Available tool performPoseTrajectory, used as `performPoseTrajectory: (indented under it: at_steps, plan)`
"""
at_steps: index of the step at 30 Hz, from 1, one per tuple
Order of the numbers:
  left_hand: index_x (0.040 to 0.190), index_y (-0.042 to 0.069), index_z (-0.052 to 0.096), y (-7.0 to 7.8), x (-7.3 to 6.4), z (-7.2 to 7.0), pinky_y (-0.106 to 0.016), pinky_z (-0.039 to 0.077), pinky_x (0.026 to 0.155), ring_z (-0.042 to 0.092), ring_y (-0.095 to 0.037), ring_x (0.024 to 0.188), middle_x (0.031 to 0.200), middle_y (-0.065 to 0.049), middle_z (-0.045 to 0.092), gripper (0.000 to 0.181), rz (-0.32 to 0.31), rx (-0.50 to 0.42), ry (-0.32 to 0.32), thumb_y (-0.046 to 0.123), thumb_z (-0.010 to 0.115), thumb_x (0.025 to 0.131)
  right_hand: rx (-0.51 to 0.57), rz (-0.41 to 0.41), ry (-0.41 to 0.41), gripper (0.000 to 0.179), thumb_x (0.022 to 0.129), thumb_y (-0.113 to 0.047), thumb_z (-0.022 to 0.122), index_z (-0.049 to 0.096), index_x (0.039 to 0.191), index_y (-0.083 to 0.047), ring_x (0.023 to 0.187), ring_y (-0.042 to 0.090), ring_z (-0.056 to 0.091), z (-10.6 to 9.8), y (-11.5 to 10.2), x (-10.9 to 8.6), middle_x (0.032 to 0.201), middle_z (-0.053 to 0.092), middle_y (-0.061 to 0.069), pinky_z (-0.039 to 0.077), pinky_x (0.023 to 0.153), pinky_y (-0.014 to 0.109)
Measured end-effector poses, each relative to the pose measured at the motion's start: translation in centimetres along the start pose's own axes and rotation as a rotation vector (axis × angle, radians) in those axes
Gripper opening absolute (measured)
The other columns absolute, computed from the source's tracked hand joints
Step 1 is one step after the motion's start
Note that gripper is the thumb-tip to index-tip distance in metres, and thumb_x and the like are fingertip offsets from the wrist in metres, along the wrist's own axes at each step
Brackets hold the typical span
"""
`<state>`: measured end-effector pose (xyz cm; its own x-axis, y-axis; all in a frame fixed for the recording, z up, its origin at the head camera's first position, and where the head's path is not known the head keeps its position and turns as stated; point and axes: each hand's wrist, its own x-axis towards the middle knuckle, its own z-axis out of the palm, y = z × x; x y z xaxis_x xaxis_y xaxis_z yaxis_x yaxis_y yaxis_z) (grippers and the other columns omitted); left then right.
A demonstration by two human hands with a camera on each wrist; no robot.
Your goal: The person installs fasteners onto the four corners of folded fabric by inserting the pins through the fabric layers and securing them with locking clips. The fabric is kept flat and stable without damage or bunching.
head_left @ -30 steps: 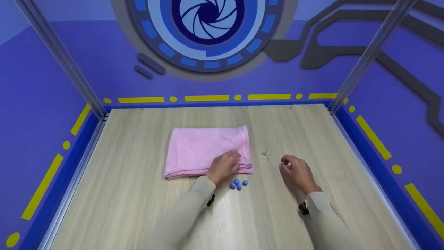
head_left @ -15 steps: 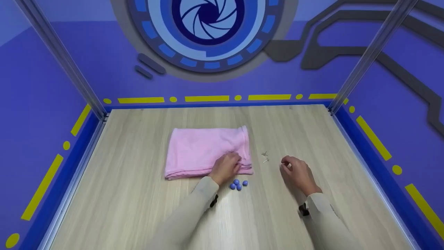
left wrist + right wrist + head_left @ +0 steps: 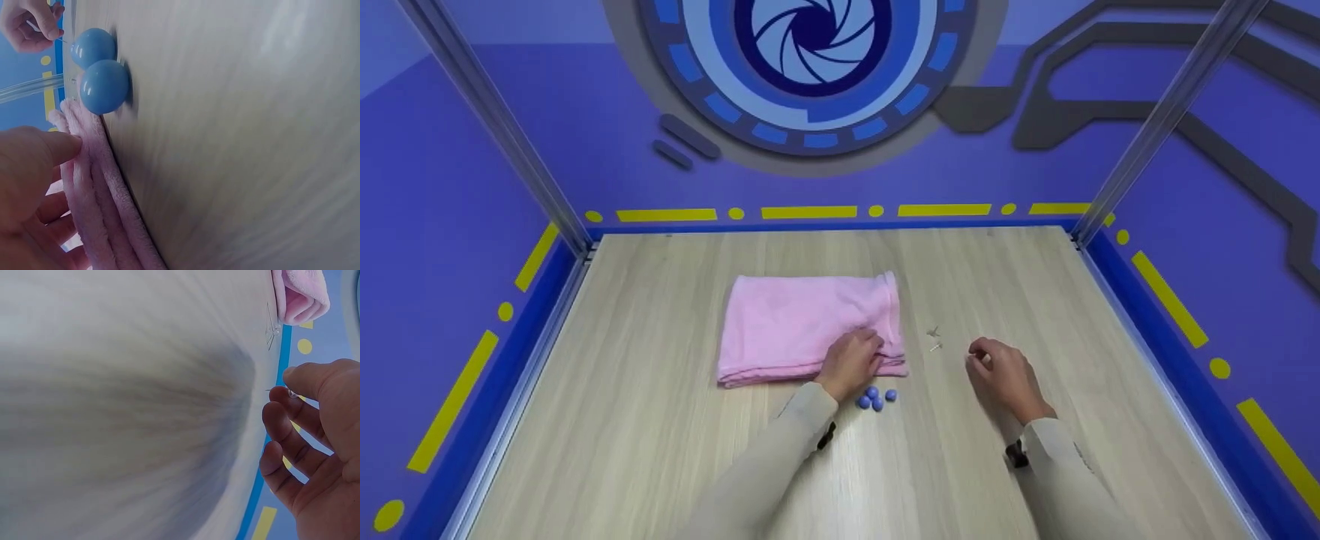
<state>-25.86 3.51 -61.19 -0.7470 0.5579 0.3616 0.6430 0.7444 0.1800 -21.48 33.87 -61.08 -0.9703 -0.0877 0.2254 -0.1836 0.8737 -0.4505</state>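
A folded pink towel (image 3: pixel 795 319) lies on the table. My left hand (image 3: pixel 851 364) is at its near right part; in the left wrist view the thumb (image 3: pixel 64 147) touches the layered edge and the fingers curl on the far side, gripping the layers between them. To the right of the towel, my right hand (image 3: pixel 1006 379) is held a little above the table. Between its thumb and index finger it pinches a small clear-headed push pin (image 3: pixel 291 393). More push pins (image 3: pixel 935 346) lie between the towel and this hand. Several small blue balls (image 3: pixel 877 403) sit close to my left wrist.
The wood-grain table (image 3: pixel 645 450) is bordered by a purple-blue back wall (image 3: pixel 810 187) and side walls with yellow markings. Metal posts (image 3: pixel 1170 112) rise at the back corners.
My left hand has shifted slightly right and nearer along the towel. The right hand stays almost still with its push pin. Towel, balls and loose pins are unmoved.
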Motion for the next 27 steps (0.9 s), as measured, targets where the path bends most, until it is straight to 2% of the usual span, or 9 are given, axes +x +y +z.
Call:
performPoseTrajectory:
  at_steps: [7, 10, 13, 16, 21, 27]
  plan:
    - [0.089, 0.01, 0.072, 0.8, 0.4, 0.1, -0.037, 0.055, 0.069, 0.067, -0.023, 0.082, 0.087, -0.003, 0.069, 0.011, -0.024, 0.084, 0.057, 0.021, 0.075, 0.092, 0.014, -0.032, 0.026, 0.009, 0.094, -0.009, 0.072, 0.073, 0.103, -0.008, 0.077, 0.017, 0.064, 0.0, -0.3, 0.1, 0.093, 0.072, 0.004, 0.056, 0.07, 0.042]
    - [0.088, 0.013, 0.074, 1.2, 0.5, 0.2, -0.037, 0.054, 0.066, 0.067, -0.023, 0.083, 0.086, -0.001, 0.07, 0.01, -0.031, 0.139, 0.083, 0.021, 0.073, 0.093, 0.016, -0.062, 0.048, 0.011, 0.094, -0.008, 0.072, 0.075, 0.104, -0.005, 0.075, 0.019, 0.065, 0.1, -0.5, 0.2, 0.093, 0.074, 0.006, 0.057, 0.068, 0.043]
    - [0.088, 0.014, 0.076, 1.4, 0.5, 0.4, -0.037, 0.054, 0.066, 0.067, -0.023, 0.084, 0.087, -0.001, 0.072, 0.01, -0.04, 0.147, 0.102, 0.021, 0.071, 0.094, 0.019, -0.06, 0.043, 0.013, 0.095, -0.008, 0.072, 0.076, 0.106, -0.003, 0.076, 0.02, 0.067, 0.2, -0.8, 0.2, 0.095, 0.075, 0.008, 0.058, 0.069, 0.044]
    - [0.085, 0.013, 0.075, 1.2, 0.3, 0.5, -0.039, 0.054, 0.065, 0.068, -0.024, 0.08, 0.082, -0.001, 0.072, 0.011, -0.066, 0.077, 0.127, 0.019, 0.071, 0.094, 0.032, -0.035, 0.017, 0.014, 0.096, -0.009, 0.071, 0.076, 0.108, -0.002, 0.082, 0.022, 0.07, 0.4, -1.0, 0.4, 0.098, 0.076, 0.009, 0.059, 0.074, 0.045]
    - [0.087, 0.01, 0.072, 1.0, 0.4, -0.1, -0.039, 0.055, 0.063, 0.068, -0.024, 0.071, 0.077, -0.003, 0.071, 0.013, -0.142, -0.111, 0.146, 0.017, 0.069, 0.097, 0.05, -0.053, 0.016, 0.01, 0.097, -0.009, 0.071, 0.074, 0.104, -0.003, 0.088, 0.024, 0.07, 0.4, -1.6, 0.6, 0.098, 0.075, 0.009, 0.058, 0.078, 0.046]
    - [0.097, 0.007, 0.075, 0.7, 0.3, -0.6, -0.039, 0.059, 0.066, 0.073, -0.026, 0.077, 0.086, -0.006, 0.075, 0.011, -0.21, -0.251, 0.148, 0.014, 0.067, 0.098, 0.076, -0.07, 0.0, 0.006, 0.098, -0.009, 0.07, 0.073, 0.102, -0.007, 0.083, 0.019, 0.068, 0.8, -2.7, 1.4, 0.095, 0.074, 0.006, 0.058, 0.075, 0.043]
